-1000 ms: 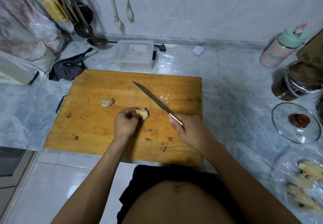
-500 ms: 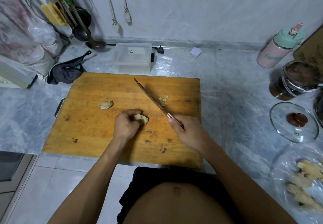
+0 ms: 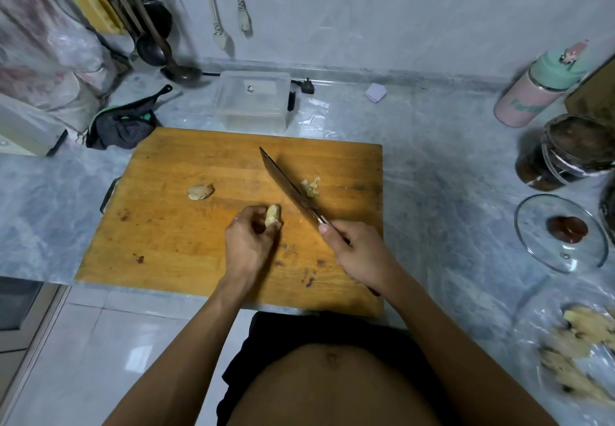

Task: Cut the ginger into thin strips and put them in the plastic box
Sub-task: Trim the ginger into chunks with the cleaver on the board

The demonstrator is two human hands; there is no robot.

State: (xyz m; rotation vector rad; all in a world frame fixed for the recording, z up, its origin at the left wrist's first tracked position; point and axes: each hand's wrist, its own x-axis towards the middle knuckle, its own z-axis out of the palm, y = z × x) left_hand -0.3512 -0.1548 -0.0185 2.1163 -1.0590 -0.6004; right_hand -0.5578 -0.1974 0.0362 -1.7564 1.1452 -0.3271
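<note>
Two hands work over a wooden cutting board (image 3: 173,226) on the grey marble bench (image 3: 449,192). Your left hand (image 3: 248,242) pinches a ginger piece (image 3: 273,215) in curled fingers, near the board's middle. Your right hand (image 3: 361,254) grips the handle of a knife (image 3: 288,189), its blade slanting away from you just right of the ginger. A small heap of cut strips (image 3: 311,187) lies beside the blade, a second ginger chunk (image 3: 199,191) to the left. The clear plastic box (image 3: 253,99) stands just beyond the board's far edge. More ginger roots (image 3: 579,349) lie on plastic at your right, near a glass lid (image 3: 562,232).
</note>
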